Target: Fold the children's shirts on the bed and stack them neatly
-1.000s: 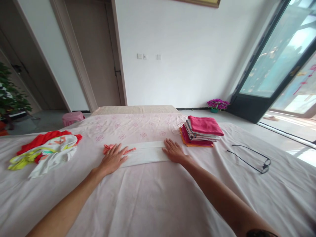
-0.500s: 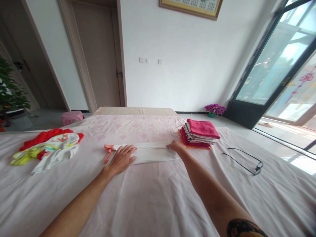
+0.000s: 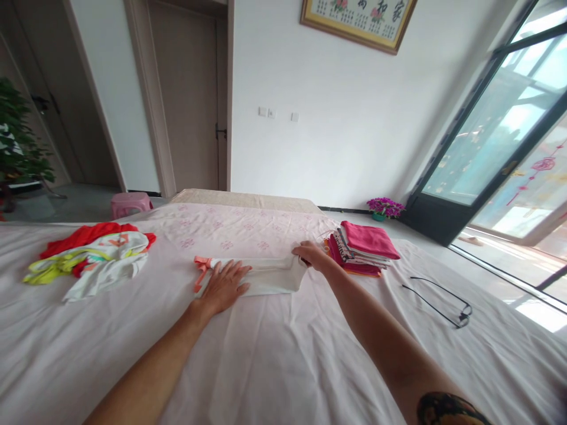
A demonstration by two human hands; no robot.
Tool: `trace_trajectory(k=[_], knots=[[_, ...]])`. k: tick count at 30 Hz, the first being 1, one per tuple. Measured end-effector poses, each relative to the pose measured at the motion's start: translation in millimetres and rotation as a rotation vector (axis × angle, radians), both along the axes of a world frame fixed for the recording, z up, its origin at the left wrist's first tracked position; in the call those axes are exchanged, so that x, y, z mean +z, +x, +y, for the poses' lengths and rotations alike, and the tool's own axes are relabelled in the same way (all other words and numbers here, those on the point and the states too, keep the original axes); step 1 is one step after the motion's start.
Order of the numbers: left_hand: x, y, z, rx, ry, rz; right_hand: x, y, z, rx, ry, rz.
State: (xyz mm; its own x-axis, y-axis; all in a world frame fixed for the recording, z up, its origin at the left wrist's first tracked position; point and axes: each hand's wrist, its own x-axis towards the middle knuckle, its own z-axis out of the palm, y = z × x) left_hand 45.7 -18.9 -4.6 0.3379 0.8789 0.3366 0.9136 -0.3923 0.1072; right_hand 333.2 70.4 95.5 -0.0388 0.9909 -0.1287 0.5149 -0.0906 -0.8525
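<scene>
A white garment [image 3: 270, 277] with coral-coloured straps or trim at its left end lies in a flat, narrow strip on the sheet-covered bed. My left hand [image 3: 225, 284] rests flat on its left part, fingers spread. At the other end, my right hand [image 3: 310, 255] pinches the far right corner, and that end of the cloth is lifted a little off the sheet. Just right of this hand stands a stack of folded clothes [image 3: 371, 240], with a crimson piece on top.
A loose heap of red, white and yellow clothes [image 3: 95, 254] lies on the left. Black-framed glasses [image 3: 460, 319] sit on the sheet [image 3: 266, 366] at the right. Beyond the bed are a pink stool [image 3: 130, 202] and purple flowers [image 3: 385, 206].
My right hand has raised the garment's right end and drawn it slightly to the left. My left hand stays flat on the cloth. The view has shifted a little.
</scene>
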Motion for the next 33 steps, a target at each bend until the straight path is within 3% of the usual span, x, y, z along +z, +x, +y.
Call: trace_trajectory(k=[4, 12, 16, 19, 23, 26, 28, 30, 33], knots=[[0.4, 0.0, -0.2, -0.005, 0.01, 0.0, 3.2, -47.2, 5.9, 0.099, -0.046, -0.073], [4.3, -1.5, -1.9, -0.002, 0.074, -0.176, -21.6, -112.9, -2.2, 0.217, -0.039, -0.236], [11.9, -2.4, -2.1, 0.072, 0.139, -0.333, -18.9, -116.8, -10.3, 0.178, 0.081, -0.353], [19.6, 2.0, -5.7, 0.021, 0.178, -0.374, -18.9, -112.8, -18.4, 0.152, 0.283, -0.446], [24.3, 11.4, -10.1, -0.033, 0.201, -0.374, -42.7, -109.2, -32.9, 0.379, 0.508, -0.658], [20.8, 12.2, -8.0, -0.003, 0.218, -0.396, -67.2, -108.8, -40.8, 0.554, 0.498, -0.772], [17.5, 8.7, -5.4, 0.023, 0.213, -0.392, -74.7, -107.1, -42.2, 0.594, 0.478, -0.768], [15.5, 4.2, -3.6, 0.065, 0.214, -0.374, -71.7, -101.6, -41.0, 0.543, 0.474, -0.728], [16.1, 0.2, -4.3, 0.126, 0.238, -0.339, -54.9, -84.8, -37.6, 0.22, 0.448, -0.692]])
